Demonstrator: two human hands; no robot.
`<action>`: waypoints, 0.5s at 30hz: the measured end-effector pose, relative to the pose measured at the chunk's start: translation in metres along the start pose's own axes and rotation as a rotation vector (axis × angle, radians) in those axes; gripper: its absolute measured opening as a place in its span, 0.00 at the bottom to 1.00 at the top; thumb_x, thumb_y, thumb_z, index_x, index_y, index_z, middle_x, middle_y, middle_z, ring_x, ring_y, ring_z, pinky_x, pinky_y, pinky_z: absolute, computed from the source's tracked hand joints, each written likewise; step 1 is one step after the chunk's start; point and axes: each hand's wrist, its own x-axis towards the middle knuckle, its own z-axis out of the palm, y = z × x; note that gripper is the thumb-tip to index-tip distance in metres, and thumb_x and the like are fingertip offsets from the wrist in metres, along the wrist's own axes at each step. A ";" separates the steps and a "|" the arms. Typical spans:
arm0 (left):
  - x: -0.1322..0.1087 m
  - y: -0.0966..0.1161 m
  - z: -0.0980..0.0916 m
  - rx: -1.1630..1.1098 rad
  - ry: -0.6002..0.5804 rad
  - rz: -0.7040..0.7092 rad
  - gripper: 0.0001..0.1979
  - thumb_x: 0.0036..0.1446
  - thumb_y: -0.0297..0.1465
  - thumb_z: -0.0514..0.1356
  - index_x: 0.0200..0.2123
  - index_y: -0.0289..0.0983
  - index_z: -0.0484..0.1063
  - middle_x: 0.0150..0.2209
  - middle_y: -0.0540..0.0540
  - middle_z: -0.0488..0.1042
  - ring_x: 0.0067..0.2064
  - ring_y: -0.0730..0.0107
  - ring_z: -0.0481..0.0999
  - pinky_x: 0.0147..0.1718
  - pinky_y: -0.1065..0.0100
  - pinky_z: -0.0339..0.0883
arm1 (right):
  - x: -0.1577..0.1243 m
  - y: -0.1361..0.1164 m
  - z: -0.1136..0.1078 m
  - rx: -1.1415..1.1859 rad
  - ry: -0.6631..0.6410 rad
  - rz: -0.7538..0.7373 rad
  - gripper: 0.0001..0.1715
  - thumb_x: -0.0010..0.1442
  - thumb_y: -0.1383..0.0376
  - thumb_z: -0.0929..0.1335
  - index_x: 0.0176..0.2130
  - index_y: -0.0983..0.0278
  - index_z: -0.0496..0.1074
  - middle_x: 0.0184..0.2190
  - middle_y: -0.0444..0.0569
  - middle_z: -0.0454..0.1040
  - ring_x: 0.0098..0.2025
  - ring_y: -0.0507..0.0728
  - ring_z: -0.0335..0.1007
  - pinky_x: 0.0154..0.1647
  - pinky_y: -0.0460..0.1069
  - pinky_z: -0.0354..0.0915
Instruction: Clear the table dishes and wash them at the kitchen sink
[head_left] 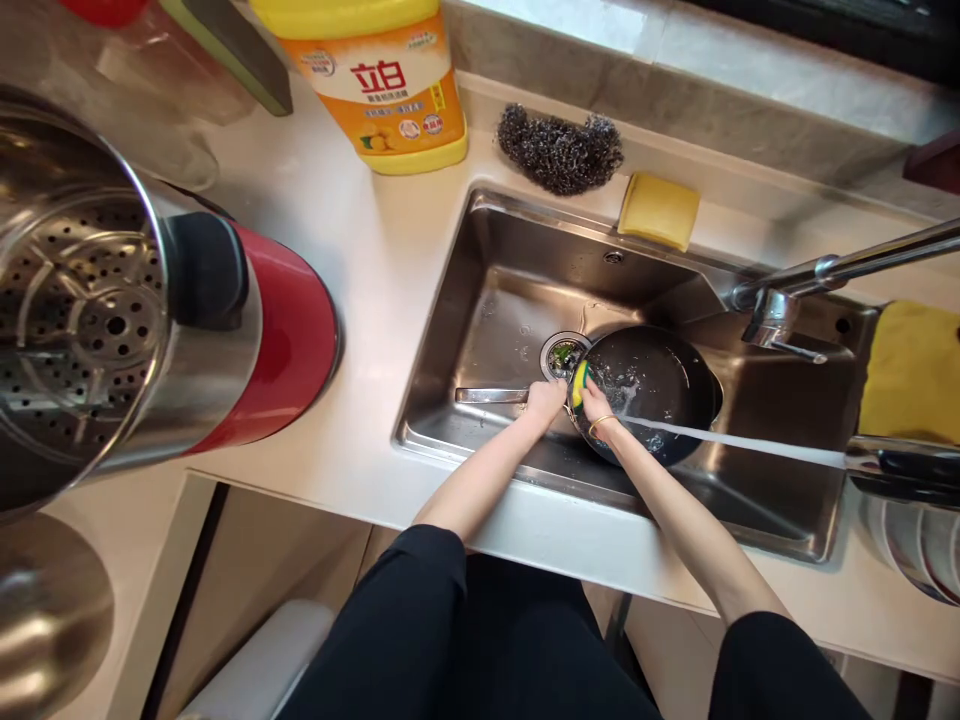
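A dark frying pan lies in the steel sink, its metal handle pointing left. My left hand is closed round that handle close to the pan. In my right hand is a yellow and green sponge, pressed against the pan's left rim. A stream of water runs from the faucet spout at the right into the pan, where it splashes. Green scraps sit in the drain just beyond my hands.
Behind the sink lie a steel wool scrubber and a yellow sponge. A detergent jug and a red steamer pot stand left. The faucet, a yellow cloth and stacked bowls are right.
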 end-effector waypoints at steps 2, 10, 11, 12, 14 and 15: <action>0.004 -0.004 0.003 -0.014 -0.003 0.030 0.15 0.64 0.23 0.44 0.46 0.27 0.68 0.39 0.30 0.76 0.43 0.55 0.79 0.39 0.60 0.70 | -0.015 0.011 -0.015 -0.191 -0.161 -0.047 0.35 0.53 0.70 0.60 0.60 0.66 0.64 0.43 0.48 0.77 0.42 0.55 0.71 0.48 0.49 0.65; -0.008 0.013 -0.024 -0.073 0.104 -0.112 0.20 0.61 0.19 0.43 0.52 0.22 0.66 0.52 0.22 0.69 0.57 0.50 0.68 0.53 0.49 0.61 | -0.063 0.046 -0.150 -0.783 -0.103 0.032 0.27 0.47 0.75 0.67 0.45 0.57 0.78 0.51 0.53 0.72 0.61 0.65 0.58 0.62 0.59 0.50; -0.011 0.026 -0.028 -0.125 0.176 -0.096 0.22 0.61 0.19 0.43 0.56 0.21 0.63 0.58 0.23 0.63 0.62 0.50 0.62 0.57 0.48 0.55 | -0.064 0.043 -0.153 -0.627 -0.008 0.033 0.25 0.47 0.75 0.67 0.44 0.59 0.78 0.52 0.52 0.72 0.62 0.64 0.55 0.64 0.59 0.48; -0.014 0.042 -0.032 -0.208 0.231 -0.039 0.23 0.61 0.21 0.44 0.59 0.22 0.59 0.62 0.25 0.57 0.65 0.52 0.56 0.61 0.50 0.49 | -0.063 0.038 -0.151 -0.405 0.094 0.053 0.23 0.47 0.74 0.68 0.43 0.60 0.78 0.52 0.52 0.72 0.63 0.63 0.54 0.65 0.58 0.47; -0.014 0.078 -0.035 -0.460 0.229 0.129 0.26 0.62 0.28 0.46 0.63 0.24 0.54 0.66 0.31 0.49 0.68 0.57 0.48 0.65 0.56 0.43 | -0.062 0.023 -0.137 0.086 0.260 0.122 0.17 0.50 0.69 0.67 0.41 0.61 0.78 0.50 0.51 0.74 0.62 0.60 0.57 0.65 0.58 0.49; -0.011 0.098 -0.035 -0.611 0.163 0.170 0.28 0.63 0.32 0.47 0.63 0.25 0.54 0.67 0.33 0.48 0.68 0.59 0.47 0.65 0.59 0.42 | -0.062 0.015 -0.126 0.325 0.298 0.156 0.15 0.52 0.67 0.66 0.41 0.62 0.77 0.48 0.51 0.75 0.59 0.59 0.61 0.64 0.58 0.52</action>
